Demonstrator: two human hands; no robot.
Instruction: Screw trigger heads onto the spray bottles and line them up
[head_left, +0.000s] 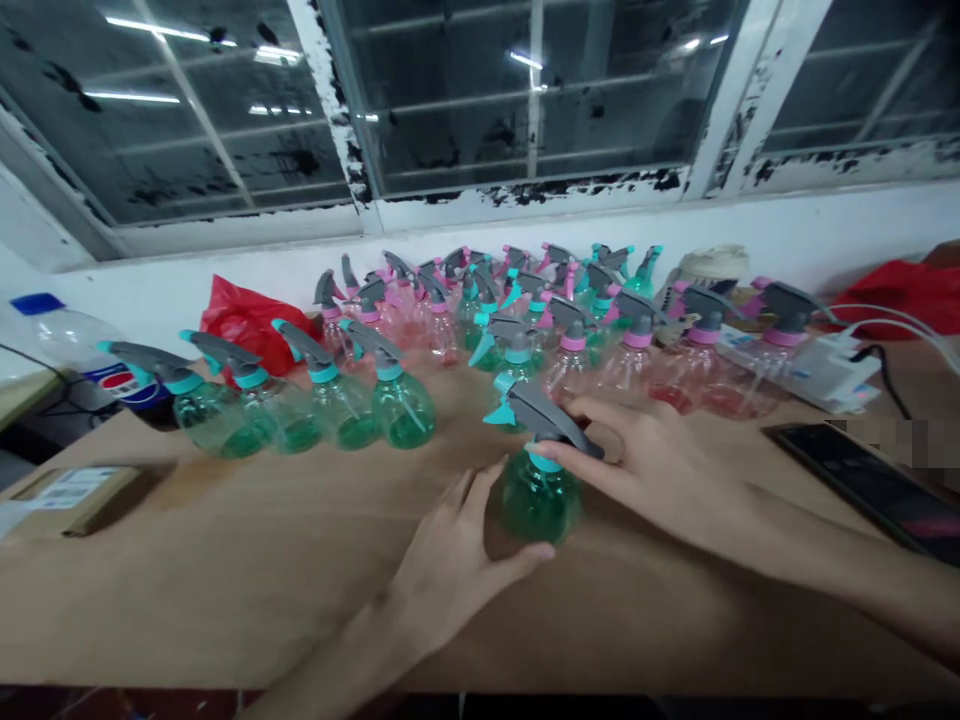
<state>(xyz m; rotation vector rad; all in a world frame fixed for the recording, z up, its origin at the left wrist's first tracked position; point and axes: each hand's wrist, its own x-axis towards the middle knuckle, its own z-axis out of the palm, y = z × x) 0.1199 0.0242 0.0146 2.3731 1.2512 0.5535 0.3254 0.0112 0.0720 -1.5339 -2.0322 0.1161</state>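
Note:
A small green spray bottle (541,500) with a grey trigger head and teal collar stands on the wooden table (225,580) in front of me. My left hand (450,560) cups its round body from the left, thumb under its base side. My right hand (645,465) pinches the teal collar just under the grey trigger head. Both hands are closed on this bottle.
A row of green spray bottles (300,400) stands at the left, many pink and green ones (525,300) behind. A red bag (240,315), a soda bottle (82,370) and a small box (82,495) lie left. A phone (870,485) and a white power strip (825,370) lie right.

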